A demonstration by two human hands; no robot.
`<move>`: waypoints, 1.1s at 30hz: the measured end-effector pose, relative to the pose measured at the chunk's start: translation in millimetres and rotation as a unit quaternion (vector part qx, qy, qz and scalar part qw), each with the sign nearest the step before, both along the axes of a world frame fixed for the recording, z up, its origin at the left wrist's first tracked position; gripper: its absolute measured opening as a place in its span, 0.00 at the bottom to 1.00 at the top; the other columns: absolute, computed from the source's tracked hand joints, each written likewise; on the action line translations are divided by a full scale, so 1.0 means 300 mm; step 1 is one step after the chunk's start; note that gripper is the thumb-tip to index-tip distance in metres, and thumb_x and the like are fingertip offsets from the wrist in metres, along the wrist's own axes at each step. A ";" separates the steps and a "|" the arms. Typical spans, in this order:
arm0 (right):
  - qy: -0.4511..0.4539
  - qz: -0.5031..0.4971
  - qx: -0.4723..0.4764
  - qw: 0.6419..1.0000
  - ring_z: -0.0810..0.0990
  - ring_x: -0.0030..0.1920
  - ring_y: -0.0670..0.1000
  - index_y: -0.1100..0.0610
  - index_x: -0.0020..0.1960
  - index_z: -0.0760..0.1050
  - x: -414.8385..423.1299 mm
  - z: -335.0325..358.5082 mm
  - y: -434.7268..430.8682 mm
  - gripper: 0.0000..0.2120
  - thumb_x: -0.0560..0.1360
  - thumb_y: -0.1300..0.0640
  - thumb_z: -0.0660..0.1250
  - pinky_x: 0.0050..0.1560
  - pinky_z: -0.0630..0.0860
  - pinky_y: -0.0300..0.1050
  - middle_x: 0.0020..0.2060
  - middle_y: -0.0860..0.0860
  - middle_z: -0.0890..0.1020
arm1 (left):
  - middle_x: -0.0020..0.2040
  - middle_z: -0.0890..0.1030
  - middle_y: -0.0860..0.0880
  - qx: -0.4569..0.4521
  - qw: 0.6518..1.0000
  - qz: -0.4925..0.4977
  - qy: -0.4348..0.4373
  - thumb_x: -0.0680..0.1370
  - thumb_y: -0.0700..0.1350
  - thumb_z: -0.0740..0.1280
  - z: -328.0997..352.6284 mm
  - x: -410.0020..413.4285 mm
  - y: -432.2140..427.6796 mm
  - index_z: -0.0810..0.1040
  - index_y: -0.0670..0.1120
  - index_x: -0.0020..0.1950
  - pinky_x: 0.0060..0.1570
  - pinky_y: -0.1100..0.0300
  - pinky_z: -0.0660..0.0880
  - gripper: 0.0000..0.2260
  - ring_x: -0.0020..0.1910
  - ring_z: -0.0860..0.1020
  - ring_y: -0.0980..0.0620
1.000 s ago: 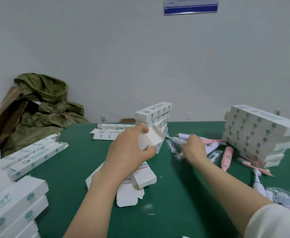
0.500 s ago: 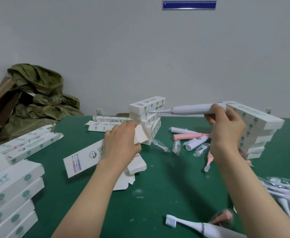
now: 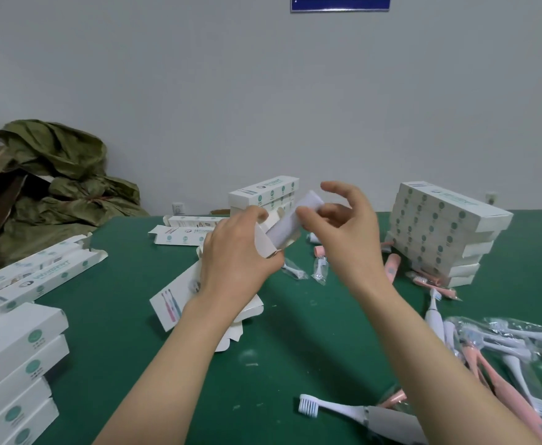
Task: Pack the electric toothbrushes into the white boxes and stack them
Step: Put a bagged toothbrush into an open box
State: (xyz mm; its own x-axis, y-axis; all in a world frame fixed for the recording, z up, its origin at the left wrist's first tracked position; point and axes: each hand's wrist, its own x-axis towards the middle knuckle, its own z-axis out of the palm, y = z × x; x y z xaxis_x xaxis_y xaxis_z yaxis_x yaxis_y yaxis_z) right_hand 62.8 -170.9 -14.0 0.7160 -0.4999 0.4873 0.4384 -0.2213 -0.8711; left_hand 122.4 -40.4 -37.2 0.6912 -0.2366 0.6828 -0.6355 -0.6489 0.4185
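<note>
Holding toothbrush half-boxed, mid-table

Left hand (image 3: 234, 261) grips the open white box (image 3: 179, 297), tilted above the green table (image 3: 295, 332). Pale lilac toothbrush handle (image 3: 290, 223) juts from its mouth. Right hand (image 3: 349, 239): thumb touches handle, grasp unclear.

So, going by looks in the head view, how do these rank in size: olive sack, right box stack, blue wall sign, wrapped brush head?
Largest to smallest:
1. olive sack
2. right box stack, not far behind
3. blue wall sign, cut off by the top edge
4. wrapped brush head
</note>
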 end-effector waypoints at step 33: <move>0.249 -0.142 -0.351 0.891 0.77 0.44 0.57 0.61 0.46 0.75 0.356 -0.244 -0.058 0.06 0.75 0.64 0.60 0.40 0.69 0.44 0.42 0.56 0.80 | 0.51 0.76 0.56 -0.072 0.995 -0.041 0.062 0.66 0.46 0.75 0.013 0.038 0.047 0.72 0.49 0.57 0.39 0.65 0.61 0.22 0.48 0.70 0.52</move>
State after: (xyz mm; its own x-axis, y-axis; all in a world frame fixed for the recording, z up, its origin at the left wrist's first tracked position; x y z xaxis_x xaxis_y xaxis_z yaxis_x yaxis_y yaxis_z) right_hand 169.8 -188.3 -87.1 0.8239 -0.3928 0.4085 -0.1250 -0.8291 -0.5450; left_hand 134.0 -26.3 -33.2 0.7553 -0.2016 0.6236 -0.6207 -0.5256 0.5818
